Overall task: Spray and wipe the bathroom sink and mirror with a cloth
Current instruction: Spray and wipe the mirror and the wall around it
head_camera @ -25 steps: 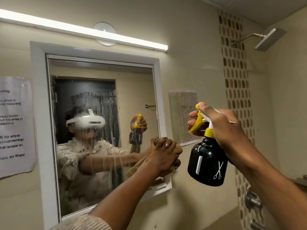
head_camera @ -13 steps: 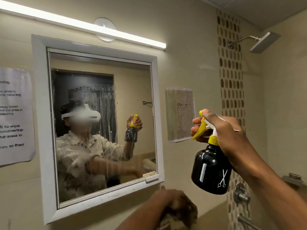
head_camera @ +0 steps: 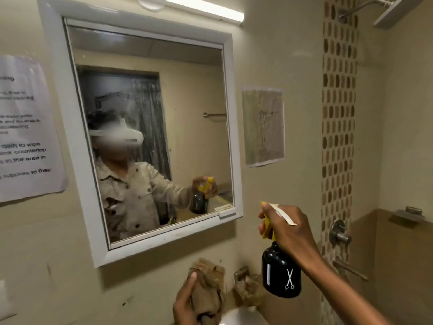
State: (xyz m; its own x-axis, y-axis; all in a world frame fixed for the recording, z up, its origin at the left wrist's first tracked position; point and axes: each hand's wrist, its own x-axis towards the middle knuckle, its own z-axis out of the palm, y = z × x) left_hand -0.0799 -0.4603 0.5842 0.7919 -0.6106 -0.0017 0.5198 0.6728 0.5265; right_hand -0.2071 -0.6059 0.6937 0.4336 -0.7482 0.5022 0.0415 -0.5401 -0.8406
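A white-framed mirror (head_camera: pixel 187 90) hangs on the beige wall, with streaks across its glass. My right hand (head_camera: pixel 288 231) grips a black spray bottle (head_camera: pixel 281 275) with a yellow trigger, held to the right of and below the mirror's lower right corner. My left hand (head_camera: pixel 185 303) holds a crumpled brown cloth (head_camera: pixel 208 289) low, under the mirror. A sliver of the white sink (head_camera: pixel 241 317) shows at the bottom edge, just right of the cloth.
A printed paper notice (head_camera: pixel 28 137) is taped left of the mirror and a small drawing (head_camera: pixel 263 125) to its right. A shower head (head_camera: pixel 396 10), a wall valve (head_camera: pixel 338 233) and a soap shelf (head_camera: pixel 410 214) are on the right. A tube light (head_camera: pixel 203 8) runs above the mirror.
My left hand with the cloth has dropped from the mirror's lower right corner to below the frame. My right hand with the bottle has lowered. The view has tilted downward.
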